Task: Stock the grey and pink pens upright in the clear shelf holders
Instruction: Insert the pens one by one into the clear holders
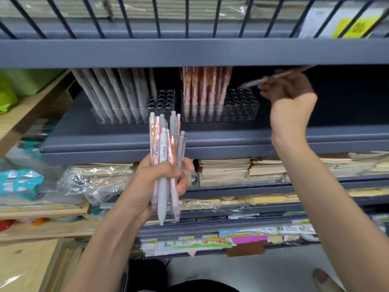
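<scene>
Pink pen (265,79) between right-hand fingers (273,90)

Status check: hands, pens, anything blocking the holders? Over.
Left hand grips mixed pen bundle. Right hand holds single pen, tilted, over pink holder. Free slots in grey holder and pink holder. Upper shelf close overhead.

grey-blue shelf (117,142), two clear holders (134,114) (237,112) side by side on it

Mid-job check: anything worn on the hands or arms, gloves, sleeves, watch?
Nothing worn shows: the left hand and right hand are bare, no gloves, rings or watch, and no sleeves on the forearms in view. The right hand is blurred and partly shadowed.
</scene>
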Demonstrator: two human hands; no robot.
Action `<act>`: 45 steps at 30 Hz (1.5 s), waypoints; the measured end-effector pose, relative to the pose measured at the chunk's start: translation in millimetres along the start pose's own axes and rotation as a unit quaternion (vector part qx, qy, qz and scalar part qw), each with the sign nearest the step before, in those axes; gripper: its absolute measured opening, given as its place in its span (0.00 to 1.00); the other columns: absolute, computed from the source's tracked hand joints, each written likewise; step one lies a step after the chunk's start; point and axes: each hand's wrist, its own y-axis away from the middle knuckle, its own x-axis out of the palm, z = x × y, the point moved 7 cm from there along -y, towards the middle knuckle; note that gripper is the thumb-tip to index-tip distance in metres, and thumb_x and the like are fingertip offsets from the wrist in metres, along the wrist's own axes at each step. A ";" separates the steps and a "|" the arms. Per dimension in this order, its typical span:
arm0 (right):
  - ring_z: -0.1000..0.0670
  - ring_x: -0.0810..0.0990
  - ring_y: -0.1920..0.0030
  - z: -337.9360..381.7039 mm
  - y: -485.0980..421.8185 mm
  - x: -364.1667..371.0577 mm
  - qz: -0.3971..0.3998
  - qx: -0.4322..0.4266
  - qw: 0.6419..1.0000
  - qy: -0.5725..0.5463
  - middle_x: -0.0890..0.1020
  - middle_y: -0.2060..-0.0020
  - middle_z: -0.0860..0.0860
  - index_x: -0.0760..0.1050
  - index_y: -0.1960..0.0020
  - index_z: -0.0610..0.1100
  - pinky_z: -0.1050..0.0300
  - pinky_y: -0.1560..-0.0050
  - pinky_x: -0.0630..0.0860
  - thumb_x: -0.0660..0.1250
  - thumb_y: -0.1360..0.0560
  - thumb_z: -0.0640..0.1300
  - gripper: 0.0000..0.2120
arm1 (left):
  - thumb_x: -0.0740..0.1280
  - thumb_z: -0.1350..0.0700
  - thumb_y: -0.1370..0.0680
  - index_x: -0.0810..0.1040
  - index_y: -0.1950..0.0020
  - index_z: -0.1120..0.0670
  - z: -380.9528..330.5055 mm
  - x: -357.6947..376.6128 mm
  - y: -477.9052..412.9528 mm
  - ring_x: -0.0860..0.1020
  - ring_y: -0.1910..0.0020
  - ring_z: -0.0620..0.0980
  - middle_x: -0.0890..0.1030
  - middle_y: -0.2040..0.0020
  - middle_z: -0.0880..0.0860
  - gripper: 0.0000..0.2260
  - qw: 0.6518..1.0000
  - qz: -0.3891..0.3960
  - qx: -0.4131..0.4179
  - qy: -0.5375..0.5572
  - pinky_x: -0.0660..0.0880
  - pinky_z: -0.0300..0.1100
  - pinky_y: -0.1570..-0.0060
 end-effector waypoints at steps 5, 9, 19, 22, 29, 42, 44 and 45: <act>0.46 0.83 0.56 -18.0 -26.3 30.0 0.065 -0.013 0.984 0.164 0.84 0.59 0.44 0.79 0.56 0.41 0.52 0.46 0.80 0.61 0.26 0.31 0.10 | 0.67 0.67 0.36 0.71 0.43 0.58 -3.9 2.9 -1.1 0.72 0.74 0.51 0.80 0.60 0.58 0.21 1.000 -0.005 0.008 -0.008 0.71 0.41 0.74; 0.42 0.83 0.49 -20.8 -36.2 51.2 0.143 -0.062 0.929 0.334 0.86 0.54 0.43 0.82 0.52 0.37 0.49 0.41 0.77 0.58 0.27 0.35 0.14 | 0.69 0.64 0.38 0.72 0.43 0.58 -7.2 5.7 -1.8 0.72 0.74 0.51 0.80 0.60 0.59 0.24 1.000 0.002 0.008 -0.005 0.71 0.40 0.74; 0.47 0.73 0.53 -31.7 -40.1 86.6 0.296 -0.064 0.829 0.470 0.78 0.41 0.42 0.71 0.32 0.46 0.56 0.53 0.67 0.57 0.18 0.46 0.16 | 0.63 0.68 0.34 0.72 0.43 0.58 -5.3 0.0 -0.5 0.71 0.74 0.51 0.78 0.62 0.57 0.20 1.000 -0.020 0.007 -0.007 0.71 0.40 0.75; 0.48 0.76 0.48 -26.3 -37.6 81.9 0.287 -0.060 0.835 0.466 0.79 0.41 0.43 0.74 0.35 0.45 0.60 0.51 0.68 0.59 0.19 0.44 0.14 | 0.64 0.68 0.34 0.72 0.43 0.58 -4.9 -0.9 -0.7 0.71 0.74 0.51 0.78 0.62 0.56 0.20 1.000 -0.018 0.007 -0.003 0.72 0.40 0.74; 0.55 0.82 0.65 11.1 21.8 47.2 0.174 0.002 0.962 0.211 0.85 0.65 0.52 0.81 0.58 0.51 0.60 0.64 0.76 0.64 0.26 0.41 0.09 | 0.71 0.63 0.39 0.73 0.44 0.59 -1.8 -4.5 -0.4 0.73 0.74 0.52 0.79 0.61 0.58 0.24 1.000 -0.010 0.004 0.016 0.73 0.42 0.74; 0.48 0.76 0.64 3.7 110.3 91.6 0.427 0.060 0.889 0.156 0.84 0.62 0.49 0.84 0.57 0.45 0.54 0.58 0.76 0.77 0.30 0.47 0.06 | 0.71 0.62 0.39 0.76 0.42 0.60 0.2 -5.9 -2.9 0.76 0.72 0.53 0.84 0.54 0.61 0.25 1.000 -0.026 0.015 -0.002 0.75 0.42 0.72; 0.46 0.78 0.61 5.8 108.4 92.4 0.421 0.063 0.894 0.139 0.85 0.60 0.49 0.85 0.56 0.45 0.52 0.55 0.76 0.76 0.29 0.44 0.04 | 0.71 0.61 0.40 0.76 0.40 0.62 -2.9 -8.6 -2.6 0.80 0.68 0.55 0.85 0.50 0.62 0.28 0.999 -0.047 0.025 -0.003 0.77 0.43 0.69; 0.48 0.79 0.60 7.1 107.1 92.4 0.416 0.062 0.899 0.127 0.85 0.59 0.49 0.85 0.56 0.44 0.52 0.54 0.77 0.75 0.28 0.43 0.03 | 0.71 0.61 0.40 0.76 0.39 0.63 -5.3 -11.6 -2.1 0.82 0.66 0.57 0.85 0.49 0.62 0.29 0.998 -0.062 0.033 -0.001 0.79 0.43 0.67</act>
